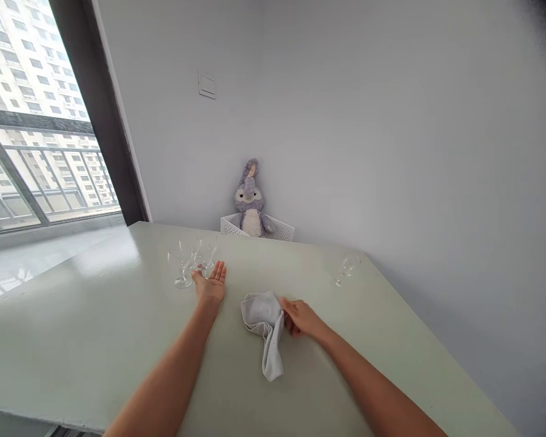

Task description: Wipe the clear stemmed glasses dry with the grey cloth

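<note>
My left hand point(210, 285) is palm up with its fingers stretched out, beside a group of clear stemmed glasses point(182, 281) standing on the table. The thumb overlaps one glass in the view; I cannot tell whether it touches it. My right hand point(301, 317) is closed on the right edge of a grey-white cloth point(264, 312). This cloth is loosely folded, and one end trails toward me. Farther right, another clear stemmed glass point(349, 266) appears to lie on its side, apart from both hands.
The pale green table point(118, 340) fills the lower view. Behind its far edge, a grey plush rabbit point(251, 206) sits in a white perforated basket point(282, 230) against the wall. A window point(36, 139) with a railing is at left, and a wall point(437, 182) runs along the right.
</note>
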`<state>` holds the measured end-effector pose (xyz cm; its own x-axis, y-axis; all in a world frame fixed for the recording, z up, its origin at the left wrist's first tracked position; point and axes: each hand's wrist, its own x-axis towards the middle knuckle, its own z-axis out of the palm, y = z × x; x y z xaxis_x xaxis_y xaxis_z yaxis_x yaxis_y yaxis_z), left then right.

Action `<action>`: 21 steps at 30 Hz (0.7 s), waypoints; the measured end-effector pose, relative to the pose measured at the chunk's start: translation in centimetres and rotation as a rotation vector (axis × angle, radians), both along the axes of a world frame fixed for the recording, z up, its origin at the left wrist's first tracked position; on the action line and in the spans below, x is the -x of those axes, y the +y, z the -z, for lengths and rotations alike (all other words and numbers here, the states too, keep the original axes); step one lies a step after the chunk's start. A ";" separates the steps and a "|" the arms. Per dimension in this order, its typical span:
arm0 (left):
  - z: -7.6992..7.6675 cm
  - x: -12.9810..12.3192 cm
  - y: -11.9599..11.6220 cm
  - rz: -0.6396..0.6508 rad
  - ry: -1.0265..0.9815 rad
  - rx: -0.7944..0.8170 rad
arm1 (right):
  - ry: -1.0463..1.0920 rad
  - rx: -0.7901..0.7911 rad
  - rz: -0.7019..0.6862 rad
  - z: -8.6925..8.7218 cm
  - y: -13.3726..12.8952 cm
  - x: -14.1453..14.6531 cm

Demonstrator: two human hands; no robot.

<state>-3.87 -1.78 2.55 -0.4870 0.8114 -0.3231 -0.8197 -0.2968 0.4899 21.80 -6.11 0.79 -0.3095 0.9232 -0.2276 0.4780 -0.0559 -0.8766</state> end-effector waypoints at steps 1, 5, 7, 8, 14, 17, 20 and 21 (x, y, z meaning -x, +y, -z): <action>0.1 0.1 0.1 0.004 -0.019 -0.021 | 0.016 0.009 -0.030 -0.1 -0.3 1.0; 0.3 0.2 0.3 0.022 -0.064 -0.130 | 0.239 -0.040 0.092 -0.2 -0.7 3.2; 0.4 -0.2 0.2 0.038 -0.059 -0.155 | 0.452 -0.034 0.206 -0.2 -0.6 3.3; 0.4 -0.7 0.1 0.056 -0.047 -0.160 | 0.566 -0.018 0.268 -0.1 -0.6 3.3; 0.2 -5.4 -1.7 0.316 0.161 -0.185 | 0.880 -0.060 0.681 -0.4 -0.4 1.6; 0.4 -8.0 -3.2 0.470 0.354 -0.275 | 0.729 -0.374 0.729 -1.3 -1.1 1.1; 0.8 -9.8 -4.3 0.572 0.512 -0.328 | 0.522 -0.538 0.542 -2.3 -2.4 1.4; 1.0 -10.1 -4.6 0.594 0.550 -0.331 | 0.471 -0.544 0.451 -2.5 -2.8 1.7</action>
<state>6.20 -6.35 1.58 0.0291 0.9910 0.1305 -0.5569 -0.0923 0.8254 20.11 -8.91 3.32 0.1633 0.9246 0.3442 0.0892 0.3336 -0.9385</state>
